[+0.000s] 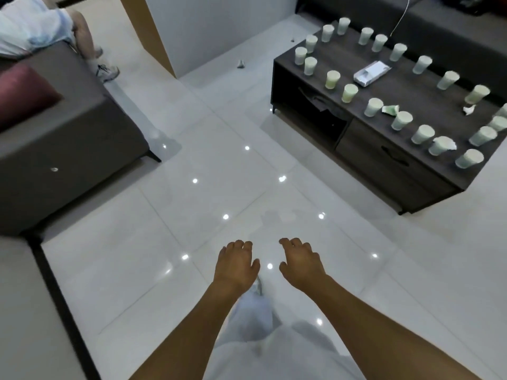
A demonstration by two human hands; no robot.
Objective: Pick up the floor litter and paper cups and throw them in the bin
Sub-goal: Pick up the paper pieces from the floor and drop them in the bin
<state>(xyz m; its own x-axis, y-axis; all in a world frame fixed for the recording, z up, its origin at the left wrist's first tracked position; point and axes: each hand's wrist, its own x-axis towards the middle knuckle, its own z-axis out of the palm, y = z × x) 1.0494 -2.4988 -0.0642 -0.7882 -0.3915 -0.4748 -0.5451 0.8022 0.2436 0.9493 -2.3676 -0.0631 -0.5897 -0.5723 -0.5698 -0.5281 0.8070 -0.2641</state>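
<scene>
Head view. Two bare hands are held out over the glossy white tiled floor (192,204), palms down, at the 6 o'clock position of the frame. The left hand (236,263) is seen with its fingers loosely spread and slightly curled; nothing is held in it. The right hand (300,263) is likewise empty, its fingers relaxed and apart. The two hands are set just beside each other without touching. White trouser legs and a shoe tip are visible below the forearms.

A dark wood-grain low table (343,58) is located at 2 o'clock. A large number of pale green-white paper cups (373,106) are arranged upright along its edges in a rough ring. One torn, flattened green cup piece (391,109) is lying on the near edge between two standing cups, and a small white paper scrap (469,109) is lying further right. A flat white rectangular box (371,72) is placed near the table's middle.

A small grey crumpled piece of floor litter (241,64) is lying on the tiles at 12 o'clock, well apart from the hands, close to a white wall corner with a wooden edge (162,37). A second, smaller speck is seen further back.

A grey upholstered sofa (68,133) with a maroon cushion (24,94) is located at 9 to 10 o'clock. Another person's leg and sneaker (108,71) are visible at 11 o'clock. No bin can be identified.
</scene>
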